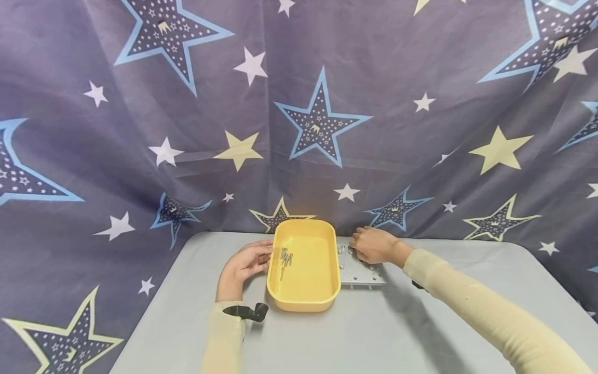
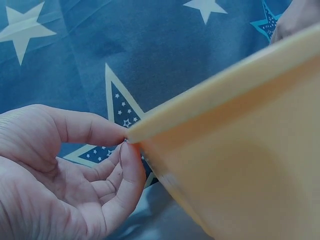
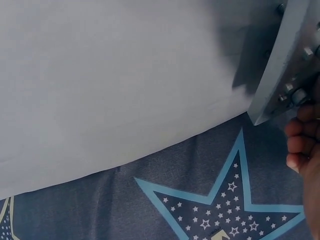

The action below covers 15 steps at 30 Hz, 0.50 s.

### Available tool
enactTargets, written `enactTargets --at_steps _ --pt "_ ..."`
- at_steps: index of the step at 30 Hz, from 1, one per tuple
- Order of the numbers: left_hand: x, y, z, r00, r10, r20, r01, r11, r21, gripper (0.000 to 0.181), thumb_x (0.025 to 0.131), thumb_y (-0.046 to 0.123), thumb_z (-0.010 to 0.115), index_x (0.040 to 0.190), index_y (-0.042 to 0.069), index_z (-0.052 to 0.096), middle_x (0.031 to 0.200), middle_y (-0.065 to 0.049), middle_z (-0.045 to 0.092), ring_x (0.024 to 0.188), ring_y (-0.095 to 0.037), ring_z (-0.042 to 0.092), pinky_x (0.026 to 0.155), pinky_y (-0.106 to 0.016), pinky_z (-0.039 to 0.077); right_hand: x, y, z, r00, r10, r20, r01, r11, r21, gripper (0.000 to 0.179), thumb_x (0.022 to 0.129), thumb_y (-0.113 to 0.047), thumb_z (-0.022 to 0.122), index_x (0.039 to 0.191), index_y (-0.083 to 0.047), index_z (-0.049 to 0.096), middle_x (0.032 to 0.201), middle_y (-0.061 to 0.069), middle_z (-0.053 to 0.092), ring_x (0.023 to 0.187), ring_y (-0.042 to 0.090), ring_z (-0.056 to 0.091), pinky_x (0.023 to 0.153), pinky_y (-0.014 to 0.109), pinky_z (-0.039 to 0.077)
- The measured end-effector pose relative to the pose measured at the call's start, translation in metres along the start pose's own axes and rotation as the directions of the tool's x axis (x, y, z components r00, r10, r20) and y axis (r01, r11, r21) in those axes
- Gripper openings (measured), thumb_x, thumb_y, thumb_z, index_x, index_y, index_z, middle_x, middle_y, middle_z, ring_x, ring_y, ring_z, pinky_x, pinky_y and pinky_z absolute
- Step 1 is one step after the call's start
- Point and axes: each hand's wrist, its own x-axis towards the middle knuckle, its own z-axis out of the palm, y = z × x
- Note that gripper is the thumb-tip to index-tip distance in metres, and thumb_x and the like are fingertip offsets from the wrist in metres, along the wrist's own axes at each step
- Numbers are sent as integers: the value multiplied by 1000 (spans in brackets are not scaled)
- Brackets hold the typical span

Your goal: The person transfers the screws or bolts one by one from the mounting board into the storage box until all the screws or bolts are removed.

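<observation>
My left hand [image 1: 249, 262] pinches the left side of a yellow plastic tray [image 1: 303, 306]; the left wrist view shows thumb and fingertip meeting at its rim [image 2: 132, 132]. Inside the tray lie several small metal screws [image 1: 285, 258]. To its right is a metal plate [image 1: 358, 275] with bolts standing through it, partly covered by the tray's edge. My right hand [image 1: 377, 245] is at the plate's far side with its fingers curled. In the right wrist view those fingers [image 3: 300, 144] are beside a bolt [image 3: 299, 96]; I cannot tell whether they hold something.
Both the tray and the plate are on a grey-white table [image 1: 327, 343], near its back edge. A dark star-patterned cloth [image 1: 397, 156] hangs right behind that edge. A black strap with a small device [image 1: 249, 311] is on the left wrist.
</observation>
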Motion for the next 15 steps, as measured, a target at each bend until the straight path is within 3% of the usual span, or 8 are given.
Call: enactTargets --at_steps 9,15 --pt "2 3 3 1000 -2 11 2 1000 -8 52 102 4 57 150 -5 42 105 -3 72 84 -7 67 73 -20 57 -3 2 -5 1000 22 10 -23 998 63 9 90 -19 66 94 -12 71 77 2 65 75 21 59 70 37 55" --pt "-2 2 -5 999 9 34 -9 1000 -19 53 102 2 55 151 -8 38 109 -6 71 87 -9 67 77 -21 58 3 2 -7 1000 7 30 -10 996 85 9 90 -18 67 95 -12 71 76 1 65 74 22 59 70 39 54"
